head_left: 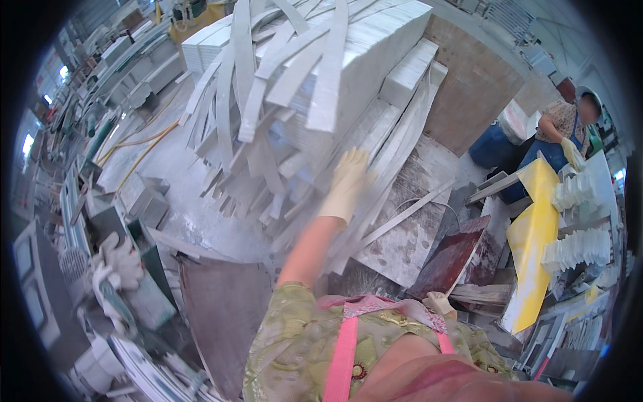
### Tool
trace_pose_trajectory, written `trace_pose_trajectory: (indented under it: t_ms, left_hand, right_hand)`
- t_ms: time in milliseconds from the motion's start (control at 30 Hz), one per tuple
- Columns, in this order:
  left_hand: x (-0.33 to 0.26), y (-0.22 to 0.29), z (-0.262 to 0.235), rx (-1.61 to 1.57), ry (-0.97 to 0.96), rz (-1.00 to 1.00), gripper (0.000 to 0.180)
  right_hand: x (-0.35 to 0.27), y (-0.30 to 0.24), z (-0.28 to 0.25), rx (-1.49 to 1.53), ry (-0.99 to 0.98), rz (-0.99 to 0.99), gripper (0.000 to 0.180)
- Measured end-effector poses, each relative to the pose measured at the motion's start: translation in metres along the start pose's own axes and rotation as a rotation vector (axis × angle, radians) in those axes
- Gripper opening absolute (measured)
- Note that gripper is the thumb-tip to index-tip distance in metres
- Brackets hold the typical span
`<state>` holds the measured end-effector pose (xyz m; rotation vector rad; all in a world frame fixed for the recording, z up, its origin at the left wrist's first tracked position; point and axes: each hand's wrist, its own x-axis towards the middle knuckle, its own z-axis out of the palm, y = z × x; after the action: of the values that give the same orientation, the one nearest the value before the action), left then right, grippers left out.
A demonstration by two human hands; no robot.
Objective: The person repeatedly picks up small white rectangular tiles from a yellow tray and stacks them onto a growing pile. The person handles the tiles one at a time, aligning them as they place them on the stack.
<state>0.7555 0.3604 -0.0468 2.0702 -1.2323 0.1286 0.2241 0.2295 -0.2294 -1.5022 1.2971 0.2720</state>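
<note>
Just beyond the gloved fingertips of the left hand (348, 182), a heap of long white stone strips (288, 94) is leaning against a stack of white slabs (382, 40). This hand is reaching out from a bare forearm, its pale glove spread loose and flat with the fingers released, lying against the slanting strips and not closing on any of them. Below the fingers, more loose strips are lying across a speckled grey slab (408, 234). Down by the person's body, the right hand (439, 303) is showing only as a gloved knuckle peeking above the pink apron strap (343, 355); whether its fingers are clenched or loose cannot be told. Well to the right of the fingers, another person (566, 130) is bending over a yellow sheet (532, 234).
</note>
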Motion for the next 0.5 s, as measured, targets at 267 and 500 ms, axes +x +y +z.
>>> trace_pose_trajectory:
  t_ms: [267,500]
  left_hand:
    - [0.007,-0.040,0.031,-0.074,-0.003,-0.038,0.045]
    - [-0.002,-0.051,0.036,-0.030,0.175,0.083,0.032]
  right_hand:
    - [-0.025,-0.135,0.040,0.062,0.068,-0.124,0.037]
    - [0.007,-0.165,0.038,-0.263,0.025,-0.244,0.034]
